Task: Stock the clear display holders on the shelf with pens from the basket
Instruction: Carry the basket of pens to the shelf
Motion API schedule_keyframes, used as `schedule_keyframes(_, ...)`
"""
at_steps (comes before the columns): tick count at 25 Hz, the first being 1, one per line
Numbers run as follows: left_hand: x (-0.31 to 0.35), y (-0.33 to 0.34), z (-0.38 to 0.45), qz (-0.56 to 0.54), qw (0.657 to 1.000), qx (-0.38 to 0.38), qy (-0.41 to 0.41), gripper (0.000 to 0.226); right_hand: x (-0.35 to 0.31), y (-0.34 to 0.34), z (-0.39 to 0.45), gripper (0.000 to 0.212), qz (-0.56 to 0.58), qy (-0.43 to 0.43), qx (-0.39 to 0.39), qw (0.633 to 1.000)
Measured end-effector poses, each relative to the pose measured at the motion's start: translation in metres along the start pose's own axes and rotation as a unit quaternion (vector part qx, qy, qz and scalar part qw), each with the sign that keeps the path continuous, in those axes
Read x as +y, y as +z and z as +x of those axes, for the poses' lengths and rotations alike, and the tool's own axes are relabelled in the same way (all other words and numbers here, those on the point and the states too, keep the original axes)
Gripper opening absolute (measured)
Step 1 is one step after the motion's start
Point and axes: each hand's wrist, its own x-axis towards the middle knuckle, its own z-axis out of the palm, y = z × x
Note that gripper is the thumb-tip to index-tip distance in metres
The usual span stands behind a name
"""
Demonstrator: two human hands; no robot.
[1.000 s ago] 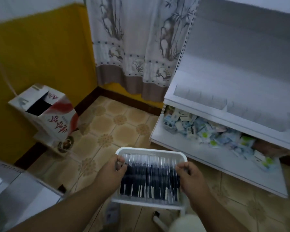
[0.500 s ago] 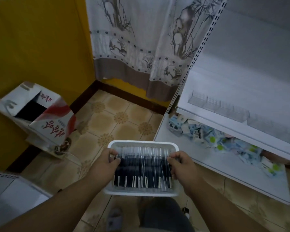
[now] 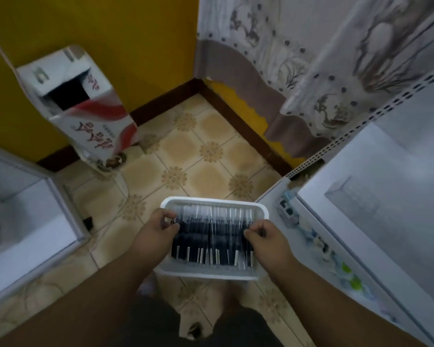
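Holding the white basket low over the tiled floor, the left hand and right hand curl their fingers over the ends of the packed pens, which lie side by side in it. With both hands gripping at the pens, the basket could tip and spill them. Just to the right, the lower shelf edge could catch the rim. Farther right, the clear display holders on the upper shelf look empty; blur hides detail.
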Motion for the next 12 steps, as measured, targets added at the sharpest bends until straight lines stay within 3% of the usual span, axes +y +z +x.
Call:
schedule_keyframes(7, -0.099, 0.075, 0.134, -0.006, 0.998, 0.008, -0.065, 0.013, 0.099, 0.076, 0.133, 0.011, -0.043, 0.055, -0.014, 0.997)
schedule_keyframes(12, -0.23, 0.15, 0.261, 0.029, 0.996, -0.011, -0.086, 0.013, 0.23, 0.176, 0.248, 0.012, -0.089, 0.082, 0.0, 0.993)
